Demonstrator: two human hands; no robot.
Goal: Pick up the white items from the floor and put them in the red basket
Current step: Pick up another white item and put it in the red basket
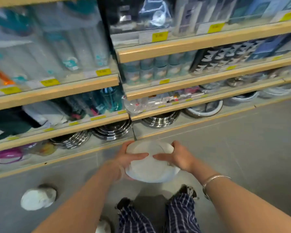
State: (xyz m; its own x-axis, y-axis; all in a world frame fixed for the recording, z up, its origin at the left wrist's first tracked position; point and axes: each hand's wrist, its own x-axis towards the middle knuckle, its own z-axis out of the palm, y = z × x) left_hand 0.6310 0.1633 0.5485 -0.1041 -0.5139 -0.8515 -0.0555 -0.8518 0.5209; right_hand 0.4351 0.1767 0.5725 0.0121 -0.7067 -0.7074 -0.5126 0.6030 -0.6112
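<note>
I hold a stack of white plates [151,167] in front of me, above the grey floor. My left hand [127,157] grips its left rim with the thumb lying across the top. My right hand [176,157] grips the right rim the same way. Another pile of white plates [38,198] lies on the floor at the lower left. A further white item [103,227] shows partly at the bottom edge, beside my left leg. The red basket is not in view.
Store shelves [57,93] with wooden edges and yellow price tags fill the upper half, holding bottles, boxes and stacks of steel plates [112,130] on the lowest level. My legs in striped trousers [180,214] stand below the plates. Grey floor [242,148] stretches to the right.
</note>
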